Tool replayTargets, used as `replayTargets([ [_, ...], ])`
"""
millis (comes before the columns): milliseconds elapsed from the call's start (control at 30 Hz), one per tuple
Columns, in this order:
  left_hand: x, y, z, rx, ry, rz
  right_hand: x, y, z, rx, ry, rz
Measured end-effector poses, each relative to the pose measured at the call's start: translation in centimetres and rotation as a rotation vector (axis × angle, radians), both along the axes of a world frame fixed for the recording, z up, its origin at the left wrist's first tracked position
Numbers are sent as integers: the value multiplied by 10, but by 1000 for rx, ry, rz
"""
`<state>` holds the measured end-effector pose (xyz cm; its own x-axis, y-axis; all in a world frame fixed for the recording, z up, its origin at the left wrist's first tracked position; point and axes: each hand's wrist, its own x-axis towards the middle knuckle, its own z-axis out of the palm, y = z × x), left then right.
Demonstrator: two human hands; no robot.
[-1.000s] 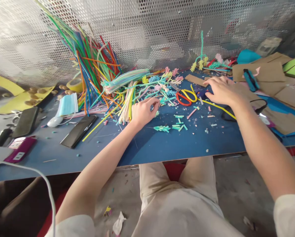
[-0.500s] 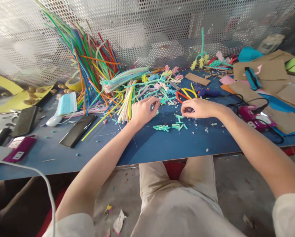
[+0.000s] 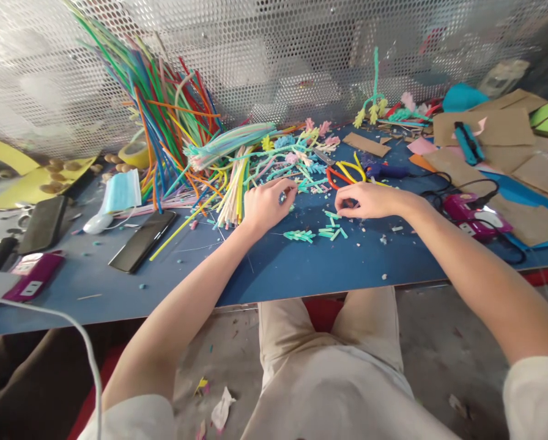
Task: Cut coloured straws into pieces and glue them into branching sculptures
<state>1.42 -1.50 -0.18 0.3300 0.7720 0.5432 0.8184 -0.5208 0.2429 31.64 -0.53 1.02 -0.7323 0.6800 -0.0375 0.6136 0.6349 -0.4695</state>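
Turquoise pipe-cleaner cuttings lie at centre frame, just below our right hand. Our right hand and left hand curl with fingertips nearly together; we cannot tell what either grips. A low right-hand sweep could scatter the pieces.

Soft, uneven light
We see whitish glare on the perforated panel at ten o'clock, deep shadow at eight.

Two hands, two power strips, one face mask (pipe cleaners beyond counting).
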Motion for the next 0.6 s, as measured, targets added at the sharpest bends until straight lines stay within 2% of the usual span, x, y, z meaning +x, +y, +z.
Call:
replayTargets([
  [133,0,0,1,-6,6,6,5,-2,5,98,-11,-87],
  [200,1,0,1,-10,8,12,5,-4,7,119,19,-57],
  [333,1,0,0,-9,10,14,-3,-10,7,-32,36,66],
  [467,0,0,0,-12,12,1,-15,-15,4,2,1,83],
  [600,-1,-1,2,-8,10,-2,-19,-16,4,-51,0,110],
])
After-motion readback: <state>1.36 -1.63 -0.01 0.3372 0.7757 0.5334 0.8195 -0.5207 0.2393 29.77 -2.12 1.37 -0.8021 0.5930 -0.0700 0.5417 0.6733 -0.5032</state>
